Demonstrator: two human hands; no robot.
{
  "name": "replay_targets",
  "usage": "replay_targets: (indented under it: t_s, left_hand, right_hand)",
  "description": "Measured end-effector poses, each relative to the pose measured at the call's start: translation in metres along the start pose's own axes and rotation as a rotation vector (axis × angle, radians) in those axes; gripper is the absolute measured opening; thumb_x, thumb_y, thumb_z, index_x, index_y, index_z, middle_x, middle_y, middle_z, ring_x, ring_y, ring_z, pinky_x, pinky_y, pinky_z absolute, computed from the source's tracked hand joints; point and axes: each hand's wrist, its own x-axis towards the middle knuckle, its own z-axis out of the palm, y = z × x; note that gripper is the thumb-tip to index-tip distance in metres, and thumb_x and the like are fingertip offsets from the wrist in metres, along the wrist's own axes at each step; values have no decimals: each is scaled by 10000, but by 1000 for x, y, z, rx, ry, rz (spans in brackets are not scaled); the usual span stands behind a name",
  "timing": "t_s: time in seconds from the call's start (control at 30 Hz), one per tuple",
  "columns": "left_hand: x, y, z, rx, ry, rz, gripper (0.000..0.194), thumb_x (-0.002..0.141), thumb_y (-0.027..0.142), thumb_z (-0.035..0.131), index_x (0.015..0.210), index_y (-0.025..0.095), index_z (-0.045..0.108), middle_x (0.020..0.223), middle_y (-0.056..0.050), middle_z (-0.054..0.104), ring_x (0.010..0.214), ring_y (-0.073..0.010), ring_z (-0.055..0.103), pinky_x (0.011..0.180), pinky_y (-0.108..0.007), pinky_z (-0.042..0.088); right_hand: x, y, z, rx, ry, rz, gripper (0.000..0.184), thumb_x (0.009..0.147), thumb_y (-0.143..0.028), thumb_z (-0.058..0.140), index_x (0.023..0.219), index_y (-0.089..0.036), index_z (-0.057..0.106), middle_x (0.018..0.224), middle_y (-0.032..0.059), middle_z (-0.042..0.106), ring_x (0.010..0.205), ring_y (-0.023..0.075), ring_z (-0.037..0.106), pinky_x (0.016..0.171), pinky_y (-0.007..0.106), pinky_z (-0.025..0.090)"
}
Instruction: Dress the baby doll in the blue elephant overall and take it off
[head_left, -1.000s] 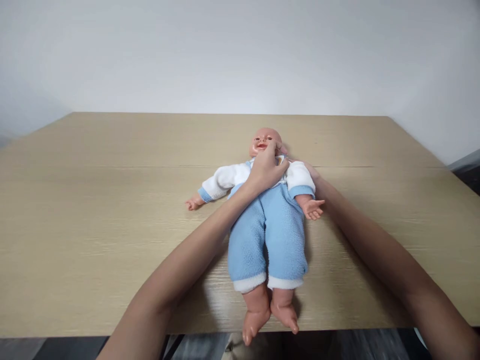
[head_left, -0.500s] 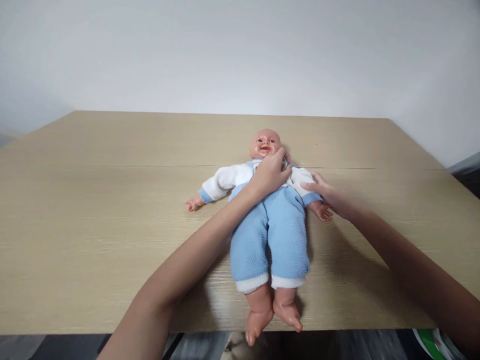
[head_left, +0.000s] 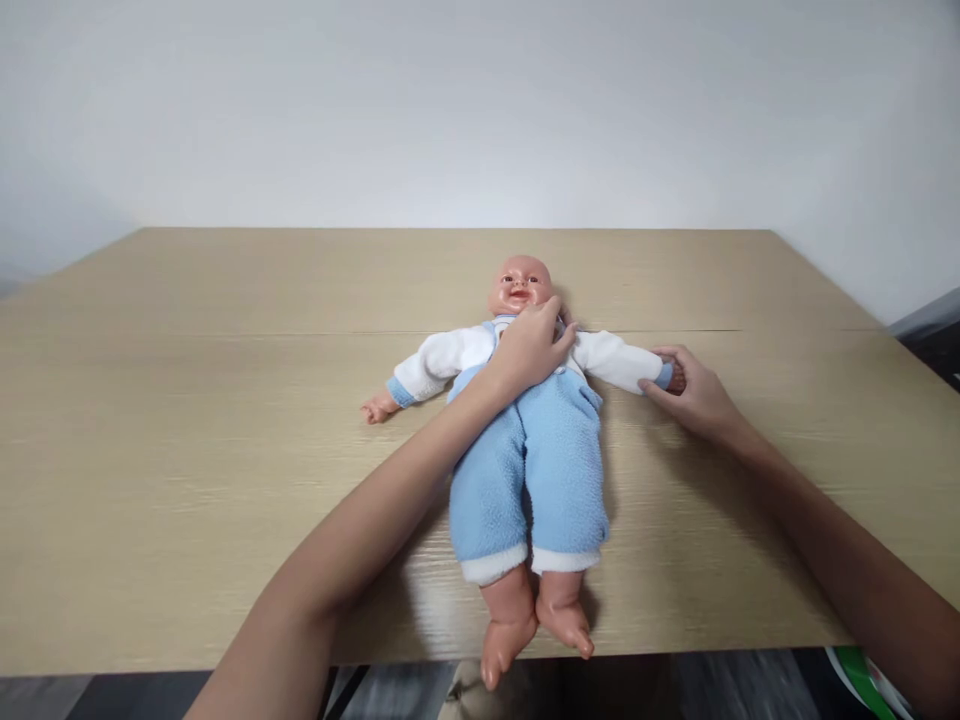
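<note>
since half a second ago, the right hand (head_left: pixel 694 395) has slid outward to the blue cuff (head_left: pixel 664 376), its fingers pinching it; the white sleeve (head_left: pixel 619 362), earlier bent toward five o'clock, now stretches toward three. the left hand (head_left: pixel 531 345) stays on the chest, thumb apart; i cannot tell whether it grips. the doll (head_left: pixel 559 440) lies mid-surface, head toward twelve, feet at six. the wood-grained surface (head_left: pixel 225 450) meets a pale wall (head_left: pixel 480 110) at twelve.

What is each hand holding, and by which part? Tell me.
The right hand holds the doll by one sleeve's blue cuff, at the wrist. The left hand lies over its upper chest; whether it grips there cannot be told.
</note>
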Motion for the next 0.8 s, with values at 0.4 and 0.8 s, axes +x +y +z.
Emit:
replay_targets:
  t_s: [0.4, 0.8]
  left_hand:
    - [-8, 4, -24, 279, 122, 62, 239, 1108, 383, 533, 1160, 186, 660, 1284, -220, 739, 1360, -438, 594, 1201, -587, 392]
    - [-99, -46, -46, -174, 269, -60, 210, 1088, 426, 581, 1179, 239, 605, 1207, -104, 723, 1102, -271, 675, 1027, -441, 543]
  right_hand:
    - [-7, -11, -6, -448, 124, -541, 448, 1006, -481, 724, 1377, -239, 657, 1401, 194, 730, 1354, 438, 652, 1169, 662, 478]
    - [-20, -56, 62, 314, -298, -140, 406, 1045, -647, 698, 1201, -273, 677, 1189, 83, 758, 1134, 284, 733, 1051, 457, 596]
